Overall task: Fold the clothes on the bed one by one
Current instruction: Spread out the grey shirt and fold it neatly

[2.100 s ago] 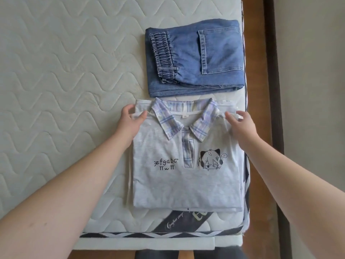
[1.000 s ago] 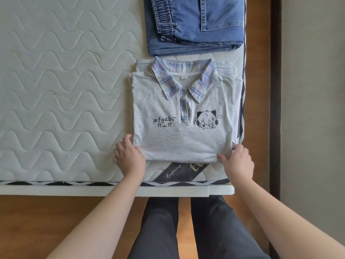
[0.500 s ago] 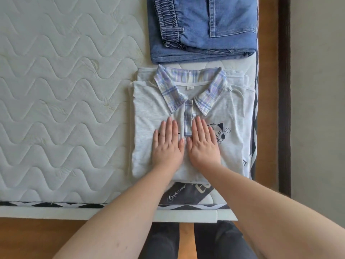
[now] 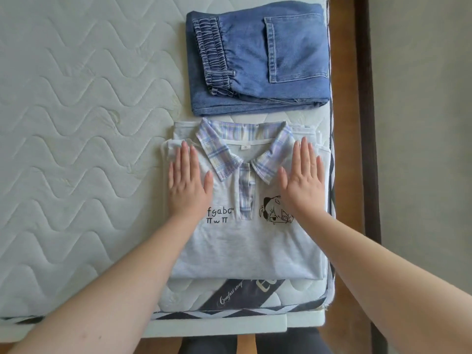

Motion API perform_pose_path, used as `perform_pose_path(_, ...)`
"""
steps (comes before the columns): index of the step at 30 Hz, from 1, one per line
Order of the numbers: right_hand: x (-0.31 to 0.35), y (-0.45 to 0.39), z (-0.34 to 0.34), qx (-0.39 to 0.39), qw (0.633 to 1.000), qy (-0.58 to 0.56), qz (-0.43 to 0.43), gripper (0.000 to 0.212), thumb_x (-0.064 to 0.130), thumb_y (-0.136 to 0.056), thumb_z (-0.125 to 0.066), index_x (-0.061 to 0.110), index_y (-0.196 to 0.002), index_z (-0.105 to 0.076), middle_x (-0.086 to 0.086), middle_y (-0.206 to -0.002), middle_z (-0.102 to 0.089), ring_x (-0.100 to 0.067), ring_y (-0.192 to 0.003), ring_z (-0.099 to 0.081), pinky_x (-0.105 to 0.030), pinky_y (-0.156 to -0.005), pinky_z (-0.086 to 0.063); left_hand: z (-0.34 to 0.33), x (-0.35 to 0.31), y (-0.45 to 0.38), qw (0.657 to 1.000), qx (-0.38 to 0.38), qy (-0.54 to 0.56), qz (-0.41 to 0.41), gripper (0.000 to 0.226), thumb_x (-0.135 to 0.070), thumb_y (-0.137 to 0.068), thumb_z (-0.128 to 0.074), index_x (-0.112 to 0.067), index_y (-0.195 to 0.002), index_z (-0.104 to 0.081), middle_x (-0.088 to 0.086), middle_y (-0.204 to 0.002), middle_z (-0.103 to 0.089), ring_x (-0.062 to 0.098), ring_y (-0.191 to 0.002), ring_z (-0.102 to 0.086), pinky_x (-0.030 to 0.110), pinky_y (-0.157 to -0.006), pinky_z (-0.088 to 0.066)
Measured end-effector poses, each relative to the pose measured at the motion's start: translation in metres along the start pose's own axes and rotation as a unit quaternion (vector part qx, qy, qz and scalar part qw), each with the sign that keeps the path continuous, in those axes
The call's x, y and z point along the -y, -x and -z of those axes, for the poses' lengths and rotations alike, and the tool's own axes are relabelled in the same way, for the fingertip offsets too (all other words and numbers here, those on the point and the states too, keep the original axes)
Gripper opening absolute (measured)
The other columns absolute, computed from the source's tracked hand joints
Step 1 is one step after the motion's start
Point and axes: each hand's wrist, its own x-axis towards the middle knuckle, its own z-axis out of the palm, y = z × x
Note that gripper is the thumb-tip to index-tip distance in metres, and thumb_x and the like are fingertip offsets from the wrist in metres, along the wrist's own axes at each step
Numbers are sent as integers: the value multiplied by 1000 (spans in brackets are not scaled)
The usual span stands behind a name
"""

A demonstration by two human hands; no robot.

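A folded grey polo shirt (image 4: 242, 246) with a plaid collar, black lettering and a small cartoon print lies near the mattress's near right corner. My left hand (image 4: 187, 182) rests flat on its left shoulder area, fingers spread slightly, holding nothing. My right hand (image 4: 302, 178) lies flat on the right shoulder area, partly covering the cartoon print. Folded blue jeans (image 4: 258, 57) sit just beyond the shirt, pocket facing up.
The white quilted mattress (image 4: 76, 123) stretches to the left of the clothes. Its right edge runs beside a wooden floor strip (image 4: 344, 123) and a grey wall (image 4: 421, 123). A dark label (image 4: 245, 292) lies at the mattress's near edge. My dark trouser legs show below the bed.
Both hands slid apart from the shirt's centre placket out and up to its shoulders, staying flat on the cloth. Earlier they gripped the collar end, then the bottom hem.
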Motion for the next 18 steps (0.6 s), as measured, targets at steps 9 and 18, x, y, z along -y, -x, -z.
perform_pose_path(9, -16, -19, -28, 62, 997, 33, 20, 72, 58, -99, -8, 14, -156, -4, 0, -164, 9, -14, -150, 13, -30, -119, 14, -22, 15, -35, 978, 181, -99, -30, 98, -81, -84, -4, -16, -157, -1, 8, -163, 20, 20, -147, 26, 40, -119, 13)
perform_pose_path(18, -14, -12, -9, 92, 996, -11, -13, 72, 57, -99, -13, 16, -157, 2, -1, -164, 9, -14, -149, 14, -33, -121, 11, -3, 10, -17, 995, 91, -15, -24, 80, -60, -95, -29, -15, -158, -9, 8, -165, 4, 22, -152, 4, 40, -122, 2)
